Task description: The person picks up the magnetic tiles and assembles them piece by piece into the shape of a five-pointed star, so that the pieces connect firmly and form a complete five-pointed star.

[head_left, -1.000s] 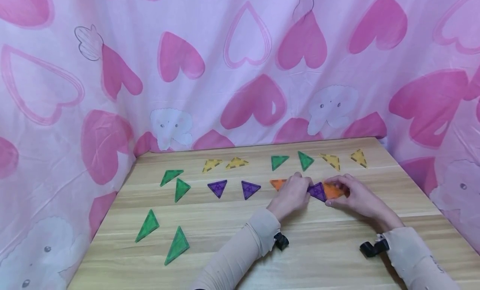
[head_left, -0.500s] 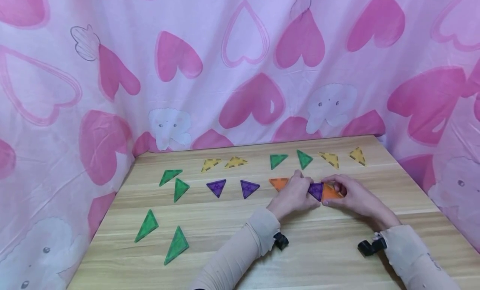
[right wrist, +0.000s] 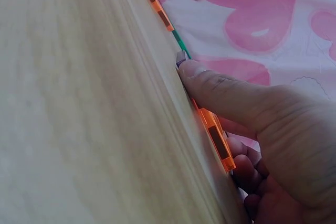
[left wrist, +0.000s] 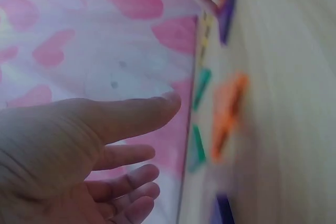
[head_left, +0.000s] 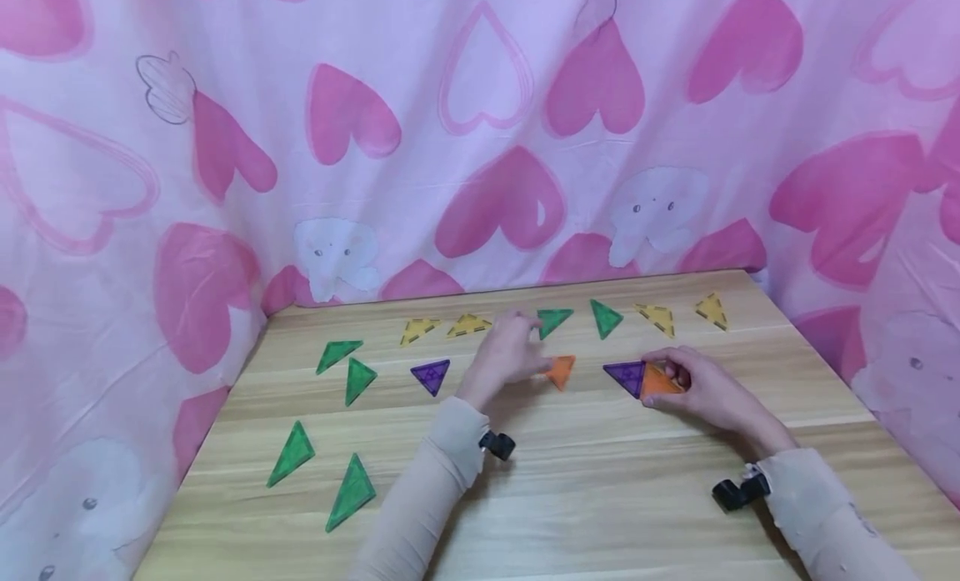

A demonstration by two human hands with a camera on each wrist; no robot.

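Note:
On the right of the table, my right hand (head_left: 708,389) pinches an orange triangular magnetic tile (head_left: 658,383) between thumb and fingers. A purple triangular tile (head_left: 625,376) lies edge to edge with that orange one. My left hand (head_left: 508,356) hovers over the row of tiles; the left wrist view shows its fingers extended, holding nothing. Beside its thumb lies a second orange tile (head_left: 562,373). A purple tile (left wrist: 223,212) at the bottom of the left wrist view is blurred, and the left hand covers its place in the head view. Another purple tile (head_left: 431,377) lies further left.
Green tiles (head_left: 553,321) and yellow tiles (head_left: 657,318) lie along the back of the wooden table (head_left: 585,498). Several green tiles (head_left: 351,493) are on the left side. A pink heart-print curtain (head_left: 480,131) hangs behind the table.
My left hand has left the purple tile beside the right hand's orange one and moved left, uncovering the other orange tile. My right hand stays on its orange tile.

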